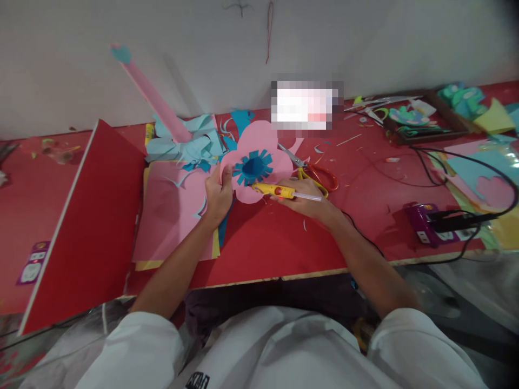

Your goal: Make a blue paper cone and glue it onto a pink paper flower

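Note:
A pink paper flower (255,138) with rounded petals is gripped at its left edge by my left hand (219,192), thumb on top. At its centre sits a blue paper tube (254,168) with fringed tabs folded outward. My right hand (302,200) is wrapped round a yellow hot glue gun (275,190), with a clear glue stick (308,197) poking out of its back end. The gun's nozzle points at the lower edge of the blue fringe; whether it touches I cannot tell. Behind my right hand lie scissors (324,178) with orange and yellow handles.
Pink and yellow paper sheets (162,210) lie left, beneath light blue scraps (198,143). A pink paper stem (156,100) leans upward there. A red divider (93,227) stands farther left. Rightward are a purple power strip (425,224), a black cable and a dark tray (450,116).

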`<state>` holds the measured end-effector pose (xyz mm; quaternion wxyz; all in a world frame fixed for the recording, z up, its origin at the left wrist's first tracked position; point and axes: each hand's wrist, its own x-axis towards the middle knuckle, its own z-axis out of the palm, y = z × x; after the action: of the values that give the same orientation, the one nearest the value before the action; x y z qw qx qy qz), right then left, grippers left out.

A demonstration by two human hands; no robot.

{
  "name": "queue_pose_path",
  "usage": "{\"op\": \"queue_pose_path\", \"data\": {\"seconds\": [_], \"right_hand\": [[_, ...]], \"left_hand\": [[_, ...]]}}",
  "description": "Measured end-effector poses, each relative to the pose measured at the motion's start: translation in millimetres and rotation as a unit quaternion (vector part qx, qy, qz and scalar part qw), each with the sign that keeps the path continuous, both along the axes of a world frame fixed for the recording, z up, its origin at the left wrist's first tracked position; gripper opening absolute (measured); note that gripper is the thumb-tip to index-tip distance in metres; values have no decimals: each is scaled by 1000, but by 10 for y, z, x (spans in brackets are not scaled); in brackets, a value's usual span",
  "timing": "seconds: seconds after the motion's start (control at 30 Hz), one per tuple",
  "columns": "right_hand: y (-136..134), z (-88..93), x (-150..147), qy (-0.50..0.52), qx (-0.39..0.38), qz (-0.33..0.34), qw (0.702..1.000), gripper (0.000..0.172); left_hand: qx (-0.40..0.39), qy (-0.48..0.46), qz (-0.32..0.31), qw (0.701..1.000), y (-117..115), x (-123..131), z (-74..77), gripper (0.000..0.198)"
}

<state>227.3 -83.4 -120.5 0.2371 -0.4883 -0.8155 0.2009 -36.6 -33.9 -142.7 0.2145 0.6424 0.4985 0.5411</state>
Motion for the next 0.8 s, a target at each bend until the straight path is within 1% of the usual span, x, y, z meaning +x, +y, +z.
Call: {"op": "queue_pose_path", "data": {"seconds": [0.23, 0.43, 0.63, 0.8], "right_hand": [[-15, 0, -9, 2, 4, 13, 1000, 40], [-8, -10, 4, -5, 13, -7, 1000, 38], [-6, -27, -3, -4, 2, 26, 1000, 40], [-6, -65, -8, 3, 15, 39, 999, 38]], "left_hand": [[-4, -6, 4, 1000, 1, -9, -39, 55], [-3, -4, 4, 1000, -10, -2, -4, 57], [-3, -3, 1, 1000, -16, -8, -25, 55], [-11, -9, -1, 1000, -19, -4, -37, 55]]}}
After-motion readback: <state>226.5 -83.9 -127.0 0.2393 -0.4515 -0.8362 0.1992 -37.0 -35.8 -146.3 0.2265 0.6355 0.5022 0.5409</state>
